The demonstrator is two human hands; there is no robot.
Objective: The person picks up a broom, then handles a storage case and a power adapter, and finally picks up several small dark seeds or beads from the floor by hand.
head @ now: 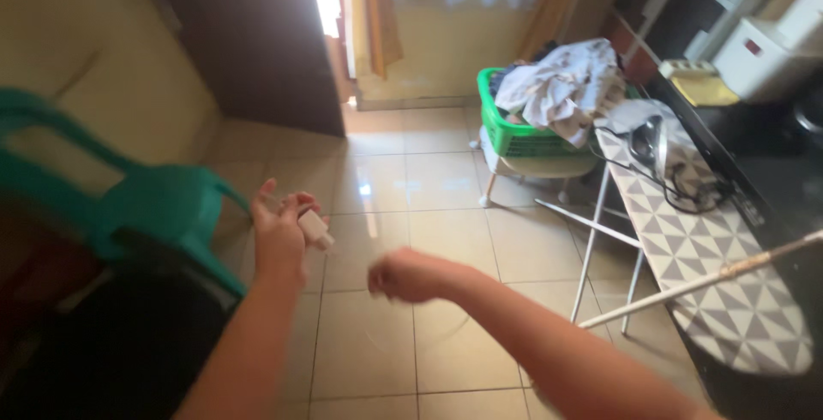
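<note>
Pinching a small white plug in the left hand, right hand fisted, apparently empty; steadier grip advisable near the teal chair.

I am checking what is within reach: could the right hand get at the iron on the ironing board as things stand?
Probably not without stepping closer: the right hand hangs over open floor, well short of the iron on the ironing board.

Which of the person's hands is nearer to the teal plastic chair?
Left. The left hand, holding a small white object, is just beside the teal plastic chair; the right hand is farther away, over the floor tiles.
</note>
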